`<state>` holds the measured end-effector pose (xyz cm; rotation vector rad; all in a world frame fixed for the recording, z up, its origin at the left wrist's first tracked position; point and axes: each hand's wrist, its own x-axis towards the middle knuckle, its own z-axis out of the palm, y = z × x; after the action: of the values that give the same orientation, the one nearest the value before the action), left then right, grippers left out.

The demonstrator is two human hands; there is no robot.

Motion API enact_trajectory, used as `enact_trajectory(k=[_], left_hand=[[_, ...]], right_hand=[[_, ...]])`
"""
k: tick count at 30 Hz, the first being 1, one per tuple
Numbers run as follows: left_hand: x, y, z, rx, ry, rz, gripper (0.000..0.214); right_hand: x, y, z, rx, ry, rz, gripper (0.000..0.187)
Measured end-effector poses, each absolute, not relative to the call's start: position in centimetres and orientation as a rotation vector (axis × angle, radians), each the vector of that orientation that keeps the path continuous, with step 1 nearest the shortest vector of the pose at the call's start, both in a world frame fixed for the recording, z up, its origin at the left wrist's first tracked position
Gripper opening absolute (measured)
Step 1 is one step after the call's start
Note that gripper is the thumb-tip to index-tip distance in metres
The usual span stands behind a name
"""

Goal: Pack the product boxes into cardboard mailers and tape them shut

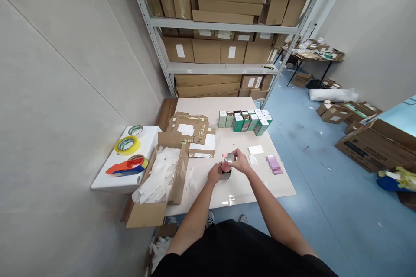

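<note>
Near the table's front edge, my left hand (214,173) is closed around the side of a small open carton (225,175). My right hand (241,161) grips a pink bottle with a silvery round top (230,158), its lower part inside the carton's mouth. Just right of my right hand lie a white card (256,149) and a small white slip (253,160). Farther right is a purple-pink packet (274,164), blurred in the picture. Several green and white cartons (250,122) stand grouped at the table's far right, some with open tops.
Flattened cardboard (198,132) lies on the table's left. Beside it, an open box (177,181) holds white packing sheets. A white stand (121,177) carries tape rolls (127,145) and an orange tape dispenser (128,165). Behind the table rises a shelf rack (224,68) of brown boxes.
</note>
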<state>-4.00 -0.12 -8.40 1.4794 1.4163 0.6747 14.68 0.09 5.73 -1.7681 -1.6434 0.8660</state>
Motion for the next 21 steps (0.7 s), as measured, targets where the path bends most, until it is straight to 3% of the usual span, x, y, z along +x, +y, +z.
enact_trajectory(k=[5,7,9,12,13,16,19,21], left_hand=[[-3.5,-0.7,-5.8,1.559,1.571,0.446,0.111],[-3.9,-0.6,-4.0,1.577,1.620,0.490,0.112],[-4.6,0.0,-1.5,1.579,1.622,0.654,0.095],[-5.4,1.3,3.9,1.467,1.506,0.984,0.048],[-5.4,1.8,6.1,1.409,1.433,1.117,0.043],[-4.0,2.6,12.5,1.420,1.180,1.388,0.059],[-1.5,2.8,17.2,1.549,1.063,1.403,0.104],[-0.4,2.8,18.9,1.538,1.019,1.399,0.112]], right_hand=[[17.4,3.3,16.8,-1.303,-1.750,0.815,0.038],[17.7,4.2,19.8,-1.194,-1.778,0.827,0.040],[17.7,4.6,21.5,-1.127,-1.756,0.852,0.041],[17.4,4.7,22.3,-1.113,-1.631,0.862,0.041],[17.2,4.6,22.3,-1.121,-1.587,0.861,0.042],[16.3,4.6,22.3,-1.129,-1.496,0.872,0.045],[15.4,4.6,22.4,-1.112,-1.440,0.894,0.049],[15.3,4.5,22.3,-1.084,-1.399,0.926,0.052]])
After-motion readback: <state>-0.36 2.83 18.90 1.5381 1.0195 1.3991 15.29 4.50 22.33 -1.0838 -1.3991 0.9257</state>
